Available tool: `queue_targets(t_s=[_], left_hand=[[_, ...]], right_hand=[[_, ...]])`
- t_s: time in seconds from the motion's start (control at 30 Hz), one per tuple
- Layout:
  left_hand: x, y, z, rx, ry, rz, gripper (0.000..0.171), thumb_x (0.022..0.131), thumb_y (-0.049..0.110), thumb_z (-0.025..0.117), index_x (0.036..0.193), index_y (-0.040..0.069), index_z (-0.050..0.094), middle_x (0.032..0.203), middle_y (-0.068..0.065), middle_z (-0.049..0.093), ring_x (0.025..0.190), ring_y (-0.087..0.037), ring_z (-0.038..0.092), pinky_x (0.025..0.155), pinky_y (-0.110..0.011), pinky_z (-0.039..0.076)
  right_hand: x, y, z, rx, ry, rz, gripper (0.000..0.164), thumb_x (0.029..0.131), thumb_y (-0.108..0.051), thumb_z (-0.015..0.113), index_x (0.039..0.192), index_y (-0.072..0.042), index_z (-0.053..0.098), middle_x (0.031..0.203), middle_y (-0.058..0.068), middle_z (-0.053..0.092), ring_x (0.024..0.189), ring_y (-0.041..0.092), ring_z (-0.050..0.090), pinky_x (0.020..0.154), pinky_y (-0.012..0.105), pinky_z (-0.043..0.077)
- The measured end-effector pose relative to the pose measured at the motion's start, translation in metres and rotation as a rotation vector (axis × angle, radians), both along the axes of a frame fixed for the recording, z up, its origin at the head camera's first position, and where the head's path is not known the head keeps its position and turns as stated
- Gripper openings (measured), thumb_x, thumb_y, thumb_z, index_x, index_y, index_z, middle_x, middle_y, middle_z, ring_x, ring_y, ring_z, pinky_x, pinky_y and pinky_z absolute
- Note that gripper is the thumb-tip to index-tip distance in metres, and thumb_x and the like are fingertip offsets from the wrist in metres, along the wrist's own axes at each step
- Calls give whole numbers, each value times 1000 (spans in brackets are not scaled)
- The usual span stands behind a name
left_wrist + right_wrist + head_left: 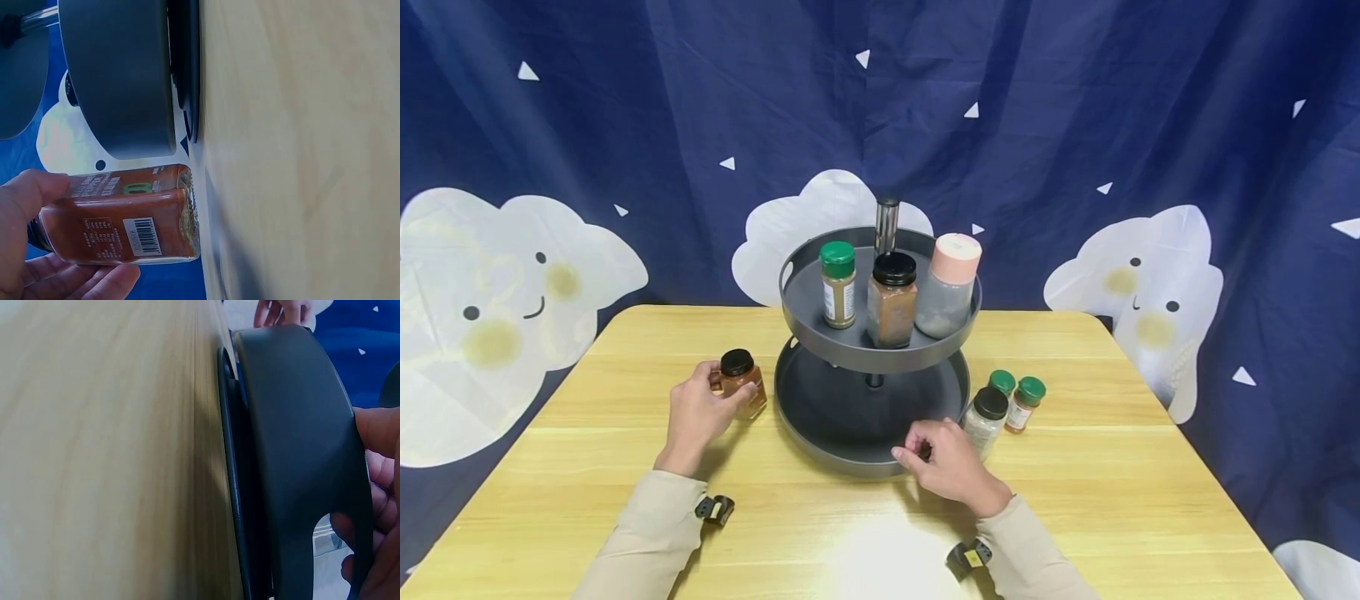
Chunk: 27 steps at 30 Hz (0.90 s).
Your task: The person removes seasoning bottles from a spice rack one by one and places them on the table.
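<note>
My left hand (698,412) grips a square glass jar of red-brown powder (119,219) with a black lid, left of a dark grey two-tier turntable (850,408). The thumb is on one side of the jar and the fingers on the other. Whether its base touches the table, I cannot tell. My right hand (953,465) holds the front right rim of the lower tier. In the right wrist view, the thumb (378,428) presses the rim while fingers curl inside, near a cut-out handle hole (331,544).
The upper tier (880,361) carries a green-capped spice bottle (839,292), a black-lidded brown jar (892,308) and a pink-capped container (946,296). Right of the turntable stand a black-lidded jar (983,429) and two green-capped bottles (1019,415). A blue curtain (1000,150) hangs behind the table.
</note>
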State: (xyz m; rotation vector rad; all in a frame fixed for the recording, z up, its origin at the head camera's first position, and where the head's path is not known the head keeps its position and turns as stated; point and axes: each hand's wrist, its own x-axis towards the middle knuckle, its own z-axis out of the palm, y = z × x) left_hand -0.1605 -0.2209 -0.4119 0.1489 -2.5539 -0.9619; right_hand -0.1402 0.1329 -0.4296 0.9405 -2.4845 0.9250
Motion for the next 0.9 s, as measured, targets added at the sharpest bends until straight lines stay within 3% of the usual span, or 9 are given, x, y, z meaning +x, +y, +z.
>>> queue_targets(t_s=[0.6,0.9], left_hand=[[2,0,0,-10,-33,-12,56,82,27,73,119,-9,51,105,-33,64,95,-46,60,80,-56,48],[4,1,4,-35,-94,-38,57,82,26,72,119,-10,47,105,-35,62,93,-45,58,77,-55,48]], right_hand=[[-1,0,0,-1,-1,7,29,76,-22,76,61,-24,51,58,-16,48,55,-1,45,60,26,35],[-1,1,1,1,-3,12,30,76,-20,76,60,-25,51,58,-16,47,55,0,44,60,26,36]])
